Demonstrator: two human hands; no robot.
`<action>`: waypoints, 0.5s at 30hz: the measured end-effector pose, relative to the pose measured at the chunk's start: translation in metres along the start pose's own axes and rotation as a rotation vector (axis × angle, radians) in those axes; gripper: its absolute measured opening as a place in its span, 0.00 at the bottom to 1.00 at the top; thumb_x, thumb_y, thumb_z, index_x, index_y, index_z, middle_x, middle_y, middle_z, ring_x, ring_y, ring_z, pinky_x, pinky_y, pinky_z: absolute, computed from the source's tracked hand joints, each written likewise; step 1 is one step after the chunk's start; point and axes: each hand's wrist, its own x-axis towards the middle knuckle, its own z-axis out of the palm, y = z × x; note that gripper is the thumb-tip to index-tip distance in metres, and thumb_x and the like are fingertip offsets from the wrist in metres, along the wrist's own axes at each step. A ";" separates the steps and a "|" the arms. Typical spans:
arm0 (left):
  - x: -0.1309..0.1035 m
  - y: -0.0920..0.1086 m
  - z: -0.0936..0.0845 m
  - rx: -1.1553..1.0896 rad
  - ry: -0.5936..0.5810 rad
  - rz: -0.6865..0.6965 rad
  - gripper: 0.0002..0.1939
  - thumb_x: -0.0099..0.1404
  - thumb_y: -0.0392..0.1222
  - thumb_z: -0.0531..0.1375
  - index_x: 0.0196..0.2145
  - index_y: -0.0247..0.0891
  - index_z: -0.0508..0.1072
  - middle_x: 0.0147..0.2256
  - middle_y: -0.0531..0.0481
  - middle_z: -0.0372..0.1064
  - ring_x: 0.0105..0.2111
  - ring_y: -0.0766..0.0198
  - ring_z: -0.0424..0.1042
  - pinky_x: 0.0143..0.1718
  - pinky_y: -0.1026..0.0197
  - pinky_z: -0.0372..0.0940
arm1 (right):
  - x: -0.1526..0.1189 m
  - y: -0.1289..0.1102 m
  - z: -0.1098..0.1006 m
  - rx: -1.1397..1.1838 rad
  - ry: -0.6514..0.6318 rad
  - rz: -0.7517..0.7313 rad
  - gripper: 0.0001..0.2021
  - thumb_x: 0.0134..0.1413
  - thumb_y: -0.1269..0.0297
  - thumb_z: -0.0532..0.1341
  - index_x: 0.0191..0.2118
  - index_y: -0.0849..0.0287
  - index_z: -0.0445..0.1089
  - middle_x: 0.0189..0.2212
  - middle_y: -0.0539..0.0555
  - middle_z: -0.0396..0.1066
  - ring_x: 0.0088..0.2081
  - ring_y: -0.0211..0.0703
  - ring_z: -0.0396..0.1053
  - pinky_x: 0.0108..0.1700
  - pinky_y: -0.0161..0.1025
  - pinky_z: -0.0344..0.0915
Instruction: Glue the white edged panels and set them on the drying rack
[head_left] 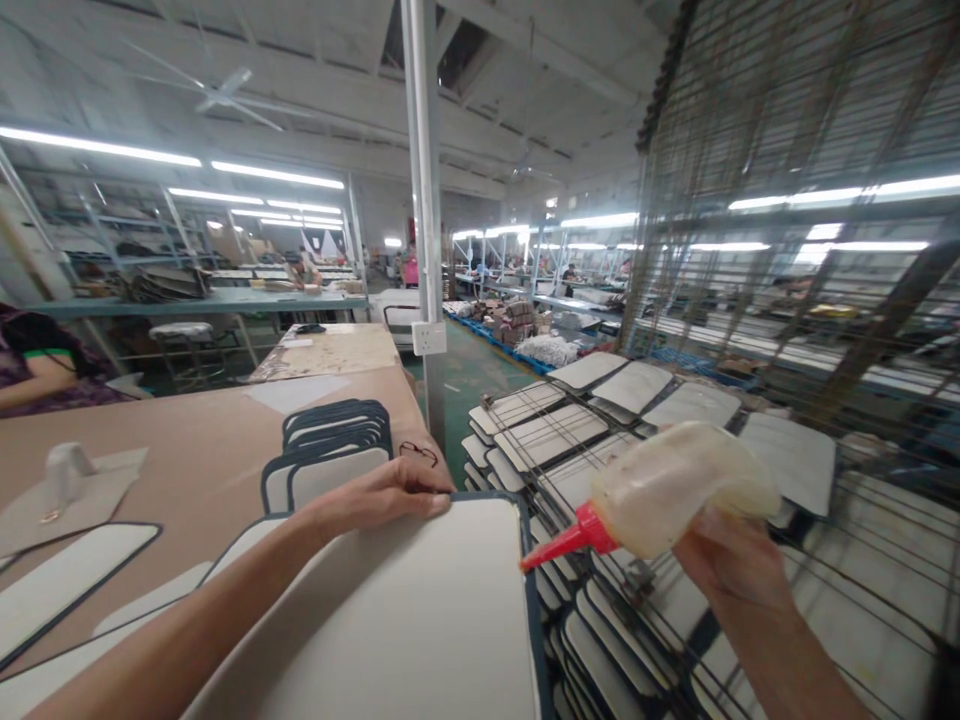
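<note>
My left hand (401,492) pinches the far edge of a large white panel (420,610) with a dark blue border, near its top. In my right hand (724,550) is a cloudy squeeze bottle (675,490) with a red nozzle, tilted down to the left. The nozzle tip touches or nearly touches the inner side of the panel's right border, below its rounded corner. The fingers behind the bottle are mostly hidden.
A brown table (210,430) bears stacked bordered panels (337,450), glasses (418,454) and a white-handled tool (66,470). Wire racks (555,440) with many panels stand at the right. Beyond the table rises a metal post (427,250). A person's arm (37,380) shows far left.
</note>
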 end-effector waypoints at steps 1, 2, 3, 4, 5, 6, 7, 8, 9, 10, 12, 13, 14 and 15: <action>0.000 -0.001 0.000 -0.035 0.013 -0.013 0.16 0.57 0.52 0.60 0.23 0.34 0.72 0.19 0.54 0.59 0.19 0.70 0.54 0.19 0.67 0.50 | -0.001 0.000 0.000 0.001 -0.005 0.006 0.36 0.18 0.60 0.74 0.45 0.48 0.71 0.31 0.52 0.77 0.29 0.50 0.75 0.44 0.49 0.70; 0.000 -0.002 0.000 -0.064 0.027 -0.019 0.16 0.57 0.51 0.60 0.24 0.34 0.73 0.19 0.54 0.59 0.18 0.71 0.54 0.18 0.67 0.50 | -0.002 0.000 -0.001 0.002 -0.013 0.012 0.36 0.19 0.60 0.75 0.45 0.49 0.71 0.31 0.53 0.77 0.29 0.50 0.75 0.44 0.49 0.70; 0.000 -0.002 -0.001 -0.087 0.040 -0.021 0.16 0.56 0.51 0.61 0.24 0.34 0.73 0.18 0.54 0.60 0.18 0.71 0.54 0.18 0.68 0.50 | -0.003 0.000 -0.003 0.003 -0.027 0.021 0.36 0.20 0.60 0.74 0.46 0.49 0.71 0.31 0.53 0.77 0.30 0.51 0.75 0.45 0.50 0.69; 0.000 -0.003 -0.001 -0.106 0.050 -0.021 0.15 0.56 0.50 0.61 0.24 0.34 0.74 0.18 0.54 0.60 0.18 0.71 0.55 0.18 0.68 0.51 | -0.004 0.001 -0.005 0.005 -0.049 0.035 0.35 0.21 0.60 0.74 0.46 0.50 0.71 0.32 0.53 0.77 0.31 0.51 0.75 0.46 0.50 0.69; 0.000 -0.004 -0.001 -0.120 0.056 -0.020 0.15 0.57 0.50 0.61 0.25 0.34 0.74 0.18 0.53 0.60 0.18 0.71 0.55 0.19 0.68 0.51 | -0.004 0.002 -0.008 0.005 -0.076 0.050 0.34 0.24 0.59 0.74 0.47 0.50 0.70 0.33 0.54 0.77 0.32 0.52 0.75 0.47 0.51 0.68; 0.000 -0.005 -0.002 -0.130 0.058 -0.021 0.14 0.57 0.49 0.61 0.25 0.33 0.74 0.19 0.53 0.60 0.18 0.71 0.56 0.19 0.68 0.52 | -0.004 0.004 -0.012 0.005 -0.104 0.069 0.33 0.27 0.60 0.73 0.47 0.50 0.70 0.33 0.54 0.77 0.34 0.52 0.75 0.49 0.51 0.67; 0.001 -0.006 -0.002 -0.137 0.055 -0.022 0.14 0.57 0.49 0.61 0.26 0.33 0.75 0.19 0.53 0.61 0.19 0.71 0.56 0.19 0.68 0.52 | -0.005 0.005 -0.015 0.004 -0.131 0.089 0.31 0.29 0.60 0.72 0.48 0.50 0.69 0.34 0.54 0.77 0.36 0.52 0.75 0.50 0.52 0.66; 0.001 -0.007 -0.003 -0.143 0.054 -0.024 0.14 0.58 0.48 0.61 0.26 0.33 0.75 0.19 0.53 0.61 0.19 0.71 0.56 0.19 0.68 0.52 | -0.005 0.007 -0.018 0.003 -0.149 0.101 0.30 0.31 0.60 0.72 0.48 0.50 0.69 0.35 0.54 0.77 0.37 0.52 0.74 0.51 0.52 0.65; 0.001 -0.007 -0.003 -0.150 0.058 -0.028 0.13 0.58 0.48 0.61 0.26 0.33 0.75 0.19 0.52 0.62 0.18 0.71 0.57 0.19 0.68 0.52 | -0.005 0.008 -0.021 0.002 -0.159 0.108 0.30 0.32 0.60 0.72 0.48 0.50 0.69 0.35 0.54 0.77 0.38 0.52 0.74 0.51 0.52 0.64; 0.001 -0.007 -0.004 -0.158 0.068 -0.033 0.13 0.58 0.47 0.61 0.26 0.33 0.75 0.19 0.52 0.62 0.18 0.70 0.57 0.19 0.68 0.53 | -0.005 0.009 -0.023 0.001 -0.160 0.110 0.29 0.33 0.60 0.71 0.48 0.50 0.69 0.35 0.54 0.77 0.39 0.53 0.74 0.51 0.53 0.64; 0.001 -0.008 -0.005 -0.183 0.095 -0.046 0.13 0.56 0.46 0.62 0.24 0.33 0.74 0.19 0.52 0.64 0.19 0.70 0.59 0.20 0.68 0.54 | -0.006 0.009 -0.025 -0.002 -0.153 0.118 0.29 0.32 0.59 0.72 0.47 0.50 0.70 0.34 0.55 0.77 0.39 0.54 0.74 0.50 0.54 0.64; 0.001 -0.008 -0.005 -0.195 0.104 -0.053 0.13 0.56 0.46 0.63 0.23 0.33 0.74 0.20 0.52 0.66 0.19 0.70 0.60 0.20 0.68 0.55 | -0.007 0.009 -0.024 -0.005 -0.146 0.122 0.29 0.31 0.59 0.72 0.46 0.50 0.70 0.34 0.56 0.77 0.39 0.55 0.74 0.50 0.54 0.65; 0.001 -0.008 -0.005 -0.206 0.109 -0.062 0.13 0.56 0.46 0.63 0.22 0.33 0.74 0.20 0.52 0.67 0.19 0.70 0.61 0.21 0.69 0.56 | -0.008 0.008 -0.023 -0.010 -0.140 0.129 0.29 0.30 0.58 0.72 0.46 0.51 0.71 0.33 0.56 0.77 0.39 0.55 0.74 0.49 0.55 0.65; 0.001 -0.009 -0.006 -0.215 0.109 -0.068 0.12 0.56 0.46 0.63 0.22 0.33 0.74 0.21 0.52 0.68 0.19 0.70 0.62 0.21 0.69 0.56 | -0.009 0.007 -0.022 -0.014 -0.137 0.136 0.29 0.29 0.58 0.72 0.45 0.51 0.71 0.33 0.56 0.77 0.38 0.55 0.74 0.49 0.55 0.65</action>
